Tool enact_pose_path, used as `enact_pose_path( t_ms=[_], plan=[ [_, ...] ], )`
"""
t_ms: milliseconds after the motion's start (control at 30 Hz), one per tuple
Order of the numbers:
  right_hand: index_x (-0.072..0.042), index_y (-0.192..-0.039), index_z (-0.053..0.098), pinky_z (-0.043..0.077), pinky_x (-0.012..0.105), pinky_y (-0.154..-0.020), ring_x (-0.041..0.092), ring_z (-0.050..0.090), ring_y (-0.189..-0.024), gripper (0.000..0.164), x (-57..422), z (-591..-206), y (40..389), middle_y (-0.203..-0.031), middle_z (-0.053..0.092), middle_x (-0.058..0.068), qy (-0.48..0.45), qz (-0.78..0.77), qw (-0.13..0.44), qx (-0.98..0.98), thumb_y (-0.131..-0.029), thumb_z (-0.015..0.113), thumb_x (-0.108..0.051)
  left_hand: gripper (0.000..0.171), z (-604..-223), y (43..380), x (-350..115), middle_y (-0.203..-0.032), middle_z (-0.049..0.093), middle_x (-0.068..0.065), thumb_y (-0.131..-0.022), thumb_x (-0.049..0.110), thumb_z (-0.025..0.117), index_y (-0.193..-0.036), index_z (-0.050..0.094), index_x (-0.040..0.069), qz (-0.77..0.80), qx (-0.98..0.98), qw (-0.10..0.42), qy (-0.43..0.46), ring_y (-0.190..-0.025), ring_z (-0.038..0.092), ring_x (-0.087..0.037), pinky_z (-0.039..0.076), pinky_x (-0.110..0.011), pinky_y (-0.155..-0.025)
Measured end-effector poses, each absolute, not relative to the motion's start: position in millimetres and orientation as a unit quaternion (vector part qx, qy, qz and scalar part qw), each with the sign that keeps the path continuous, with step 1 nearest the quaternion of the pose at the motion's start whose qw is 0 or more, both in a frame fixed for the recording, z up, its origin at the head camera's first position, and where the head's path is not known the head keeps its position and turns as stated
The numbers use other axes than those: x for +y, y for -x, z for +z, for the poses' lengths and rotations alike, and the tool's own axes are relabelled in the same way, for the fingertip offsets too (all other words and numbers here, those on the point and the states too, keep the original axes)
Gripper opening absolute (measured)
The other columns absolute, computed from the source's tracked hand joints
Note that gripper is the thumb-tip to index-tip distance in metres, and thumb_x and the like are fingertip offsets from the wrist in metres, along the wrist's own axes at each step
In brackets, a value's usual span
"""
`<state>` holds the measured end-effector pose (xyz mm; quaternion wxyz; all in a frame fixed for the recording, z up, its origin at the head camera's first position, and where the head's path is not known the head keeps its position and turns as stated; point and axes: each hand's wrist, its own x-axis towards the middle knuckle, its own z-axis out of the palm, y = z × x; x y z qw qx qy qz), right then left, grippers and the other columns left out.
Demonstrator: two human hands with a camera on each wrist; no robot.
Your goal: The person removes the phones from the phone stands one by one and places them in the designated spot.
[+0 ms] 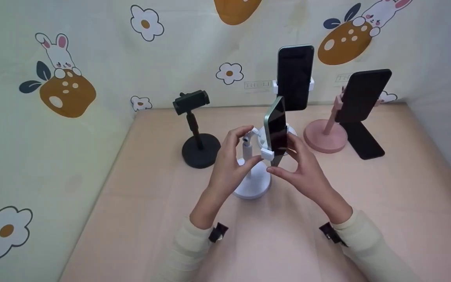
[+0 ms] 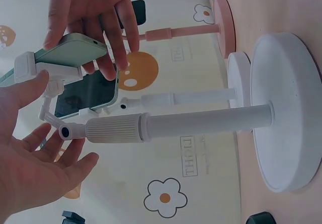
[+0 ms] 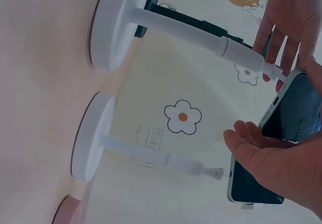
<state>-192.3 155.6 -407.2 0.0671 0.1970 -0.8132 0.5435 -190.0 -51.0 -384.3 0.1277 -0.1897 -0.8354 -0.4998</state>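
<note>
At the middle of the table, a white phone stand (image 1: 253, 186) carries a pale green phone (image 1: 277, 129) in its white clamp (image 1: 267, 154). The phone is turned nearly edge-on, its dark screen towards the right. My left hand (image 1: 229, 168) holds the stand's head: its thumb lies on the clamp and its fingertips are at the neck joint (image 2: 70, 131). On the other side, my right hand (image 1: 307, 172) holds the phone between thumb and fingers near its lower edge. In the right wrist view, that hand hides part of the phone (image 3: 297, 108).
Behind stands another white stand with an upright phone (image 1: 295, 76). To the right, a pink stand (image 1: 325, 137) bears a dark phone (image 1: 362, 96), beside a flat black slab (image 1: 363, 140). A black stand (image 1: 200, 150) is at left. A patterned cloth (image 1: 182, 51) hangs behind the table.
</note>
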Motion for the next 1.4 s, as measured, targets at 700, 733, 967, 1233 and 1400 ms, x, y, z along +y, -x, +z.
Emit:
enact_pose_path(
  t_ms=[700,733,967,1233,1400],
  plan=[
    [-0.021,-0.151,0.042,0.046,0.032,-0.111,0.017,0.059,-0.127,0.081,154.8,-400.3,190.5,-0.140,0.058,0.000,-0.203,0.527,0.089,-0.821,-0.081,0.084,-0.022,0.080,-388.6,186.1,-49.2,-0.143,0.051,-0.001,-0.081,0.038,0.082,-0.145,0.039,0.016,-0.455,-0.859,0.138,0.186,-0.136,0.047,-0.016,0.037,-0.038,-0.120],
    [-0.021,-0.151,0.042,0.045,0.031,-0.111,0.017,0.059,-0.128,0.081,155.0,-399.9,190.3,-0.140,0.058,0.000,-0.202,0.525,0.088,-0.822,-0.081,0.084,-0.023,0.080,-388.6,186.0,-49.2,-0.144,0.051,-0.001,-0.081,0.038,0.082,-0.145,0.039,0.016,-0.454,-0.860,0.139,0.186,-0.136,0.047,-0.016,0.037,-0.038,-0.119],
    [-0.020,-0.151,0.042,0.046,0.032,-0.111,0.020,0.059,-0.128,0.083,155.9,-397.8,190.7,-0.140,0.058,0.002,-0.194,0.509,0.082,-0.835,-0.081,0.084,-0.026,0.082,-388.4,184.8,-48.6,-0.145,0.050,-0.002,-0.081,0.039,0.082,-0.146,0.038,0.015,-0.445,-0.866,0.140,0.181,-0.136,0.048,-0.016,0.038,-0.039,-0.119],
    [-0.018,-0.151,0.042,0.045,0.040,-0.113,0.027,0.058,-0.130,0.082,157.1,-395.4,190.2,-0.143,0.056,0.007,-0.186,0.513,0.067,-0.835,-0.081,0.084,-0.026,0.084,-385.9,181.4,-45.1,-0.148,0.047,-0.001,-0.081,0.042,0.081,-0.147,0.036,0.016,-0.434,-0.874,0.139,0.170,-0.139,0.045,-0.016,0.039,-0.037,-0.119],
    [-0.016,-0.151,0.042,0.045,0.039,-0.112,0.027,0.059,-0.129,0.082,157.1,-395.8,190.4,-0.143,0.056,0.007,-0.186,0.511,0.068,-0.837,-0.081,0.084,-0.025,0.084,-384.8,174.7,-37.9,-0.153,0.037,-0.003,-0.080,0.043,0.082,-0.146,0.040,0.014,-0.421,-0.866,0.206,0.171,-0.143,0.038,-0.016,0.038,-0.035,-0.119]
  ],
)
